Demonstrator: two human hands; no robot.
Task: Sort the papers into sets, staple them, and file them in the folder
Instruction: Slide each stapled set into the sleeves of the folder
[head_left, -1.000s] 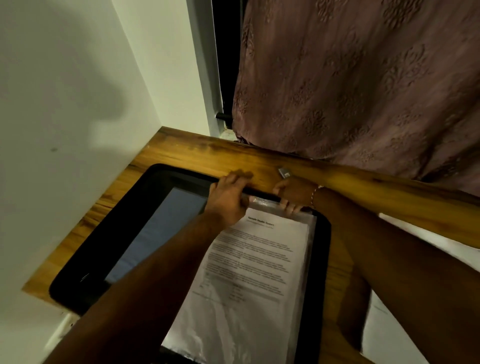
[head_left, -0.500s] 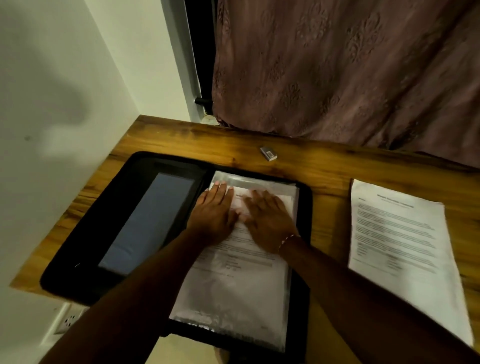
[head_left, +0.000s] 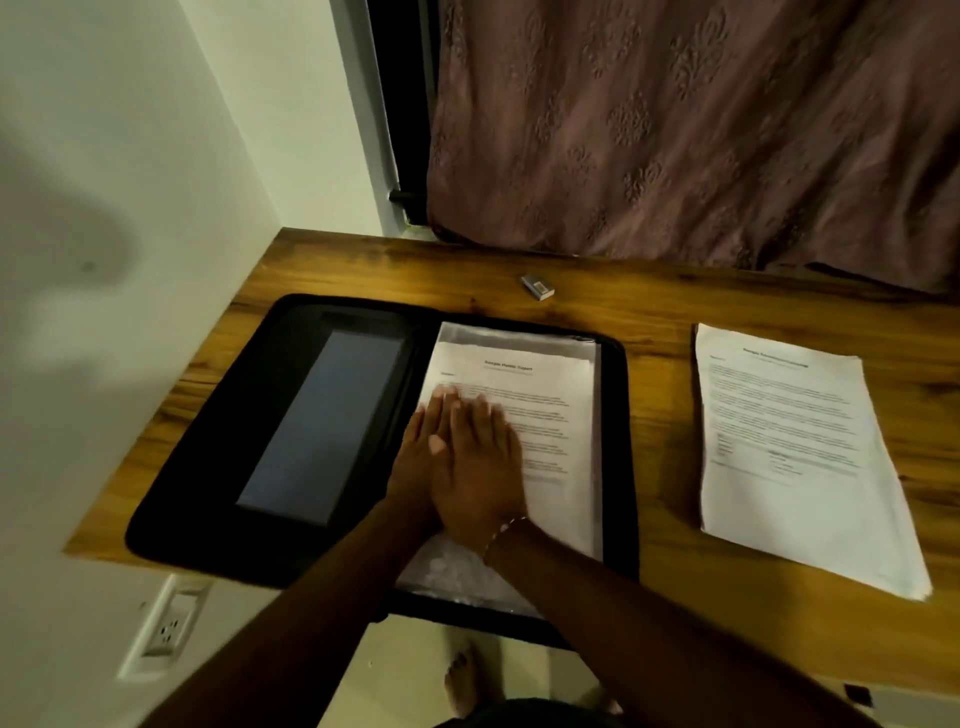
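Right hand (head_left: 480, 467) has slid over left hand (head_left: 414, 460), atop papers (head_left: 550, 384).

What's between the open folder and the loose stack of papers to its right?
Nothing but a bare strip of table separates the folder and the stack, as the head view shows.

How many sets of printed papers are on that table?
2. The filed set lies in the folder's right half, under the left hand and right hand; the loose set lies on the wooden table, right of the folder. Others may hide beneath.
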